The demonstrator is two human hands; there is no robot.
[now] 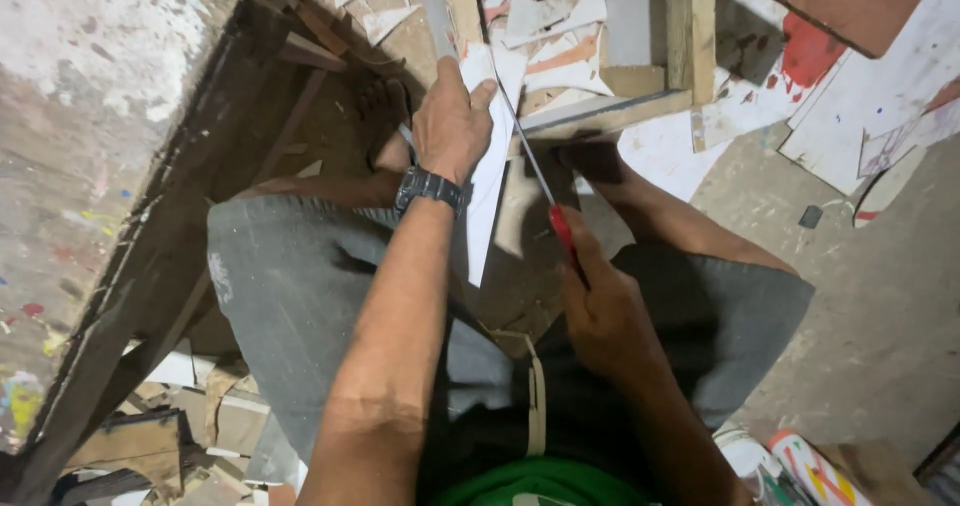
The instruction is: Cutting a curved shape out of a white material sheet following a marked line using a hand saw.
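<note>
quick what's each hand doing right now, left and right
Left hand: closed on a white sheet piece, pressing it down.
Right hand: closed around a red-handled knife, its thin blade against the sheet.

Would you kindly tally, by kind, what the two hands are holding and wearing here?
White sheet pieces, under the left hand: 1
Red-handled blades, in the right hand: 1
Dark wristwatches, on the left wrist: 1
Total: 3
</note>
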